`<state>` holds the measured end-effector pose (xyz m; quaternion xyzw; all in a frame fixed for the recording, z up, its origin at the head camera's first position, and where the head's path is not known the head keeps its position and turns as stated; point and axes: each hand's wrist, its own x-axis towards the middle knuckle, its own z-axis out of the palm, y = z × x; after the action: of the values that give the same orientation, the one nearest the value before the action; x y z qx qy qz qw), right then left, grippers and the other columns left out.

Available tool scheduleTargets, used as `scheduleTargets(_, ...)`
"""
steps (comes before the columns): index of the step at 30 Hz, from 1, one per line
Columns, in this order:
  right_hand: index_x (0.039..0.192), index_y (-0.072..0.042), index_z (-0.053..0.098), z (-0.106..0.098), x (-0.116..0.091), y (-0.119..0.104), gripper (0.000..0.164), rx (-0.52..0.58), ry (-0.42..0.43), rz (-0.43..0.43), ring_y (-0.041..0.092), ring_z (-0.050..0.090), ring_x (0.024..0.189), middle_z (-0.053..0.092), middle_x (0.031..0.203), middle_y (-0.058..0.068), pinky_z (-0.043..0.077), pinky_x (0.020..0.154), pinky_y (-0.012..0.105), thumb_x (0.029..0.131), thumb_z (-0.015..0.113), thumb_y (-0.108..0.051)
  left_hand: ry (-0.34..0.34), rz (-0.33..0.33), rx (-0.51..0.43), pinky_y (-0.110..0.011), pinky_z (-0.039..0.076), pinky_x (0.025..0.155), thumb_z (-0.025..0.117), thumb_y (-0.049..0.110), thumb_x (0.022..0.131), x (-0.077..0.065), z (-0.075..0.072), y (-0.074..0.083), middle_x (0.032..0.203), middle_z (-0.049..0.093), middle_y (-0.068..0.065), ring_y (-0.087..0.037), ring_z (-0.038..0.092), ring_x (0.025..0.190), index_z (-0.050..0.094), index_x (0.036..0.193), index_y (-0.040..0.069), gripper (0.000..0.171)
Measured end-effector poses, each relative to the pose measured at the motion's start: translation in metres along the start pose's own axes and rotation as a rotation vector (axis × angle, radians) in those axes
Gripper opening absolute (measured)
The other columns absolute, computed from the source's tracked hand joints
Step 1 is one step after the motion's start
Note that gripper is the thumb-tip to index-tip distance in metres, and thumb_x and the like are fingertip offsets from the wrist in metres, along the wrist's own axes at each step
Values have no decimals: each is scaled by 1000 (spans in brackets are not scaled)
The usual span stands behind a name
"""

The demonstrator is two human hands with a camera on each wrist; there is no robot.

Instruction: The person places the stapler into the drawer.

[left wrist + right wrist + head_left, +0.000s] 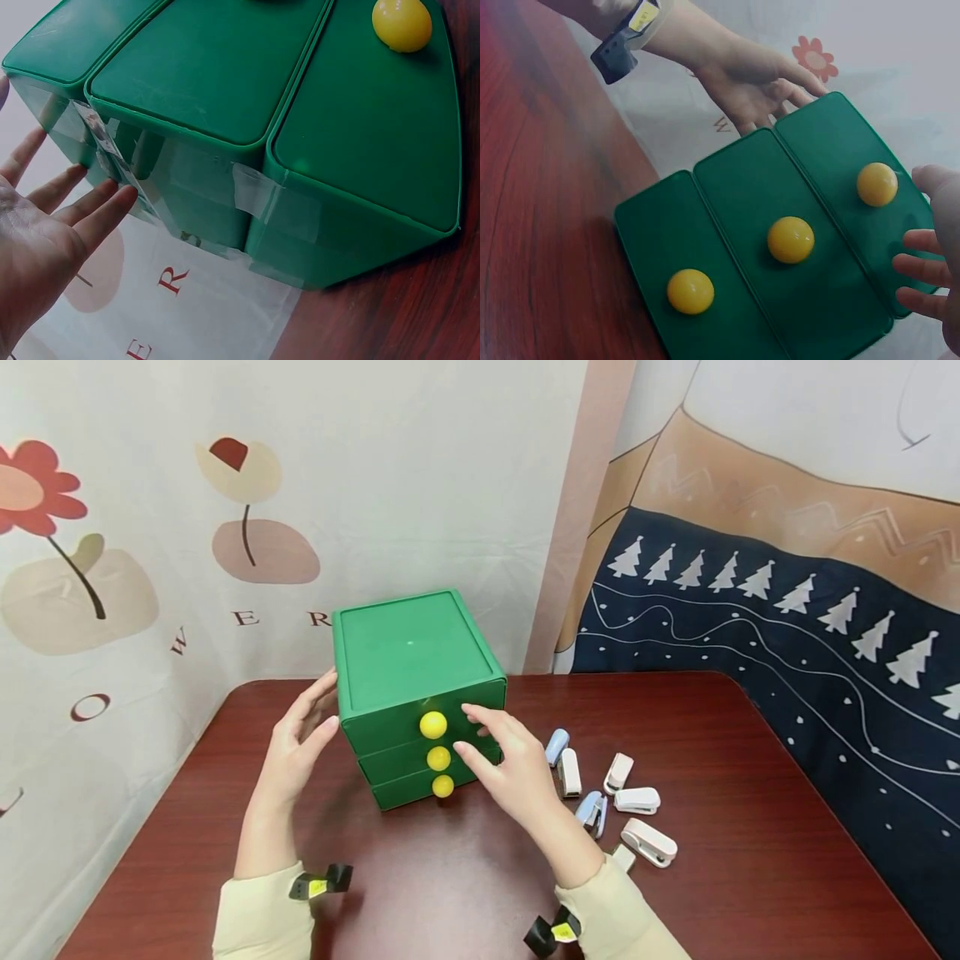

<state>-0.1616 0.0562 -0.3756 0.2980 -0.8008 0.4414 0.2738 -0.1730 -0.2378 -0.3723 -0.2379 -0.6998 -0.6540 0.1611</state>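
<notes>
A green three-drawer box (405, 652) stands on the table, its drawers closed, each with a round yellow knob; the top knob (432, 725) faces forward. My left hand (294, 747) is at the box's left side, fingers spread and extended along the wall, as the left wrist view shows with the fingertips (124, 196) right at the taped side. In front of the upper drawers, to the right of the knobs, is my right hand (513, 760). Its thumb and fingers are apart and hold nothing, with the fingertips near the top drawer's front (840, 157).
Right of the box lie several small staplers, among them a white stapler (649, 842) and a blue stapler (592, 814). The reddish-brown table (420, 893) meets a printed cloth backdrop (420, 477) behind the box.
</notes>
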Motion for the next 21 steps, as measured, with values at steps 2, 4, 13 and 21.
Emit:
scheduleTargets(2, 126, -12, 61, 4, 0, 0, 41, 7, -2, -9, 19, 61, 92, 64, 114, 2, 50, 74, 31, 87, 72, -19, 3, 0, -2, -24, 36, 99, 49, -6, 95, 0, 1, -1, 150, 36, -9, -18, 41, 131, 40, 145, 2, 52)
scheduleTargets(4, 125, -11, 61, 8, 1, 0, 40, 19, -1, -17, 19, 62, 89, 65, 111, 3, 51, 75, 33, 87, 73, -17, 6, 2, -7, -24, 35, 99, 49, -7, 95, 0, 1, -2, 150, 36, -9, -18, 41, 131, 40, 145, 2, 52)
scheduleTargets(13, 124, -13, 62, 22, 2, -1, 41, 55, -3, -7, 15, 61, 84, 65, 108, 2, 52, 69, 34, 85, 74, -16, 6, 13, -34, -22, 35, 99, 48, -8, 94, -1, 3, -1, 150, 36, -9, -20, 39, 133, 40, 145, 2, 52)
scheduleTargets(21, 123, -13, 62, 33, 5, -6, 44, 114, -5, 37, 13, 61, 77, 62, 101, -1, 51, 67, 31, 82, 78, -17, 3, 6, -42, -23, 36, 99, 48, -7, 95, -1, 3, -1, 150, 36, -9, -20, 39, 132, 39, 145, 2, 52)
